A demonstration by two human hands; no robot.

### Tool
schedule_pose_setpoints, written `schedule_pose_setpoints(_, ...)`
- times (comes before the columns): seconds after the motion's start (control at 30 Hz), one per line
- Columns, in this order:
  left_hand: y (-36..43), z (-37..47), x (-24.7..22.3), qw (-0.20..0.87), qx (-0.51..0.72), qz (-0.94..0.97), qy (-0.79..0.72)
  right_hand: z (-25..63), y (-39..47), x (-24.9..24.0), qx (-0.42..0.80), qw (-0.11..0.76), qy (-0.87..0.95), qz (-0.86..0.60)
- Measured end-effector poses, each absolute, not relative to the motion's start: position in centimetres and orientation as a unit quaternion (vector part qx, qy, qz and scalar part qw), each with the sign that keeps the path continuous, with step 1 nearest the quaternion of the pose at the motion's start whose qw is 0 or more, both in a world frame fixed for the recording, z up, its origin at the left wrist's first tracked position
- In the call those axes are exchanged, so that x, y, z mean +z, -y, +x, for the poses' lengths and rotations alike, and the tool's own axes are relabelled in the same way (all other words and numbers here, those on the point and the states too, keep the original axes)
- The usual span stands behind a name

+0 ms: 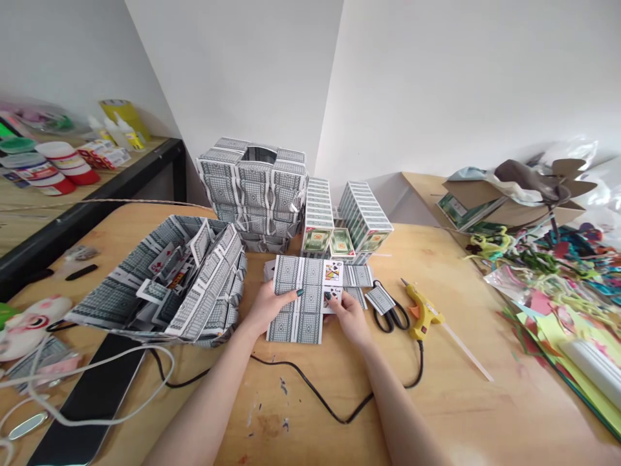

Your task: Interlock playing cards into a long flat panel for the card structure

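Both hands hold a flat panel of joined playing cards (297,299), mostly grey patterned backs up, above the table. My left hand (268,307) grips its left part, thumb on top. At the panel's right side, two cards show their faces, and my right hand (350,317) pinches the lower one. Other playing cards (359,276) lie behind the panel. Just right of my right hand are black-handled scissors (399,316), partly covered by a folded card piece (380,299). A yellow glue gun (425,314) with a clear glue stick in its back lies farther right.
An open box made of cards (121,278), full of loose cards, stands at left. Behind are a larger card-built block (257,188) and stacked card packs (365,210). The glue gun's black cord (310,395) crosses the front. Coloured craft scraps (557,272) cover the right side.
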State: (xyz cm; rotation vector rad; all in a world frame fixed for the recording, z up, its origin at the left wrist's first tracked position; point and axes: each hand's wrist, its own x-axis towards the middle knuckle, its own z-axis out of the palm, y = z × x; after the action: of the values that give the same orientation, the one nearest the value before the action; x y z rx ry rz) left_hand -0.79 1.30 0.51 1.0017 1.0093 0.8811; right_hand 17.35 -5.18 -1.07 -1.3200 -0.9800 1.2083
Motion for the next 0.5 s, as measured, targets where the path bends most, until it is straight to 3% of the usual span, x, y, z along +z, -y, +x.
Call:
schedule_pose_setpoints(0.13,-1.3,-0.9,0.3,0.682,0.382,0.444,-0.438,17.9,5.0,-1.2,0.538,0.573,0.365,-0.499)
schedule_pose_setpoints(0.5,-1.7,-1.4,0.0,0.686,0.369,0.457,-0.429,18.3,4.9,-2.1,0.574,0.592,0.289,-0.486)
